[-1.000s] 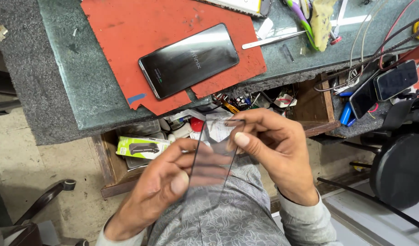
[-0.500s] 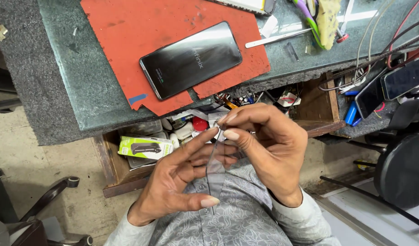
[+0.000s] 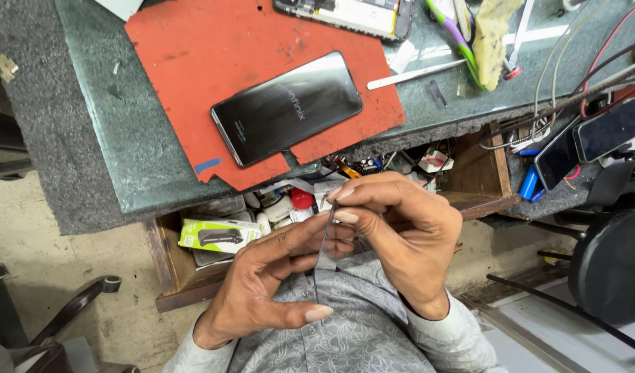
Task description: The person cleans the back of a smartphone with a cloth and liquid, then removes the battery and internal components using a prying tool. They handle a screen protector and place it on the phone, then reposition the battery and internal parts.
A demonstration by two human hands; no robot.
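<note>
Pinching a thin clear screen film (image 3: 326, 257) between both hands over my lap, I see it from the head camera almost edge-on, below the worktop (image 3: 117, 138). My left hand (image 3: 276, 283) steadies its lower part with fingers spread; my right hand (image 3: 400, 242) nips the top corner between thumb and fingertip. It seems featherlight, flexible and smudge-prone, so I judge edges and corners the safest grip. A dark phone (image 3: 288, 107) lies on the red mat (image 3: 186, 55).

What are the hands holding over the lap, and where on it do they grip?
A thin clear sheet: the right hand pinches its top edge, the left hand steadies its side.
</note>
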